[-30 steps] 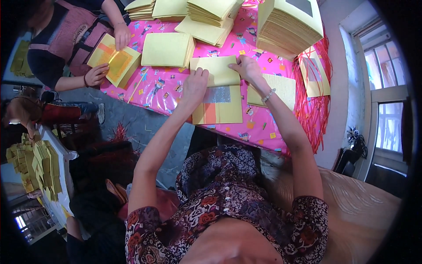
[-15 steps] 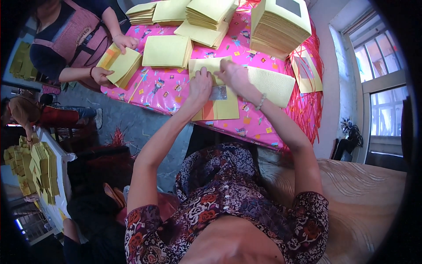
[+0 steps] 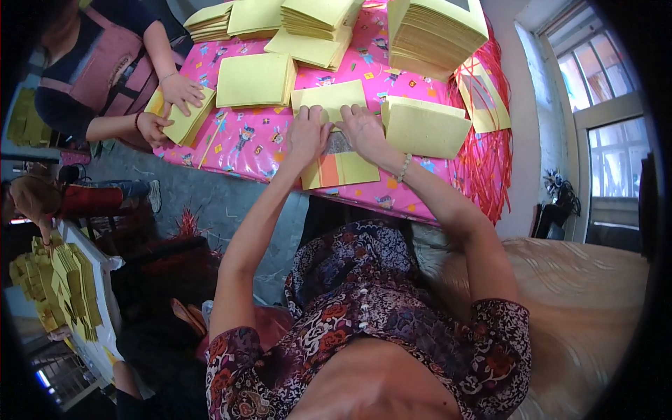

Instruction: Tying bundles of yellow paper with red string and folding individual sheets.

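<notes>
A yellow paper sheet (image 3: 336, 91) lies flat on the pink table in front of me, with a silver patch (image 3: 339, 144) and an orange strip (image 3: 329, 171) on its near part. My left hand (image 3: 306, 136) presses on the sheet, fingers stretched forward and thumb toward the middle. Beside it, my right hand (image 3: 362, 131) rests with its fingers laid on the paper, thumb near the left one. Both hands cover part of the sheet's middle. To the right stands a folded yellow paper stack (image 3: 427, 129), just beyond my right hand.
Several yellow paper stacks (image 3: 255, 80) sit along the far side, with a tall pile (image 3: 437, 38) at the far right. Red strands (image 3: 493, 168) hang over the table's right edge. At the left, a co-worker's hands (image 3: 180, 94) press another yellow stack (image 3: 192, 124).
My right hand has come down beside my left onto the sheet. The paper at the right now stands folded up more. The co-worker's far hand has flattened onto their stack.
</notes>
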Demonstrator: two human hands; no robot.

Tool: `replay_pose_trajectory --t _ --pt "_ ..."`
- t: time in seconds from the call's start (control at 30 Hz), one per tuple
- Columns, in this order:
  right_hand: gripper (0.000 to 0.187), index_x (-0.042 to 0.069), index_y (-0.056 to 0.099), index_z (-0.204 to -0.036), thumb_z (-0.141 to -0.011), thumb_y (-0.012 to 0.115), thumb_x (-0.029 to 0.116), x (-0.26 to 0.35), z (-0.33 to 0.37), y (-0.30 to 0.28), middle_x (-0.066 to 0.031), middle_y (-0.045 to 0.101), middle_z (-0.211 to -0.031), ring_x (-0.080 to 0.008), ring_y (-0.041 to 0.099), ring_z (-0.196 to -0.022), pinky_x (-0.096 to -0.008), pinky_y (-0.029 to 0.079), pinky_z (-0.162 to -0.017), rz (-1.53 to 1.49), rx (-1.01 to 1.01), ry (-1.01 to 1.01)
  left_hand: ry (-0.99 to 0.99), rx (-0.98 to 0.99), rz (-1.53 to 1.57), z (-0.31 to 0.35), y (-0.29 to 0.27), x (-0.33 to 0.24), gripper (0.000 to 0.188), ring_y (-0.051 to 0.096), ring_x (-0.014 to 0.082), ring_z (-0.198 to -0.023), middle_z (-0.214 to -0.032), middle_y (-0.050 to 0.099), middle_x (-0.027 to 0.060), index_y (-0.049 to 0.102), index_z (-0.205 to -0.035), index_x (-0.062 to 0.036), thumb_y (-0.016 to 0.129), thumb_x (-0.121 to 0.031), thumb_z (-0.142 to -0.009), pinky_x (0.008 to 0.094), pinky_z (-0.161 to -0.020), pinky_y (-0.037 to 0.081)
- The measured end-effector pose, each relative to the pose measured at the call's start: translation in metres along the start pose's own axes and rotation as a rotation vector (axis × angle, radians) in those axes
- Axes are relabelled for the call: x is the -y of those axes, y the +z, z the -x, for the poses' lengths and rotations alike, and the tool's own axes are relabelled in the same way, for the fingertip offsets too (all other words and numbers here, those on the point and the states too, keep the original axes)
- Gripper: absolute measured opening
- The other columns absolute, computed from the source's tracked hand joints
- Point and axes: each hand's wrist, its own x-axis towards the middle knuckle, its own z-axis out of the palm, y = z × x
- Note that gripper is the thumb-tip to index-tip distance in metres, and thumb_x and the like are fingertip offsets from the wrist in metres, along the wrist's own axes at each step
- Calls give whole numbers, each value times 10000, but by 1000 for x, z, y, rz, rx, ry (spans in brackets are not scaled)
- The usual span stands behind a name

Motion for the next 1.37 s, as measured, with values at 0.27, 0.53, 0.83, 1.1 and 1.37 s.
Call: replay_pose_trajectory --t 0.27,0.53,0.83,1.1,1.37 --pt "166 37 544 -889 -796 618 153 13 2 19 -130 584 -843 -265 602 -847 -348 502 -725 16 -145 24 134 -166 129 10 6 27 344 534 314 -893 -1002 540 168 530 -1133 -20 649 -158 -842 390 -774 447" --pt "182 9 540 -922 -790 618 108 -8 12 36 -164 589 -886 -311 613 -885 -381 518 -721 -72 -232 93 67 -29 259 13 22 17 210 515 254 -879 -957 541 126 600 -1050 -67 643 -127 -853 338 -740 439" --pt "186 32 530 -962 -834 602 146 5 80 -7 -152 555 -929 -340 577 -886 -438 477 -735 -597 -452 30 182 -119 -73 8 20 -21 176 514 313 -930 -982 547 144 615 -1024 -56 606 -64 -848 415 -820 418" --pt "198 19 513 -1012 -840 587 82 -5 191 -37 -179 541 -958 -368 574 -911 -426 484 -757 -762 -625 257 347 205 977 -20 37 -258 389 536 194 -1145 -1214 582 118 496 -1301 -52 544 -217 -953 331 -941 419" --pt "418 -17 393 -1197 -869 616 114 -51 229 -66 -138 460 -1142 -195 541 -994 -288 509 -738 -581 -965 592 639 847 1495 57 80 -399 606 190 222 -1418 -1519 247 131 253 -1442 8 318 -420 -1018 302 -1160 99"
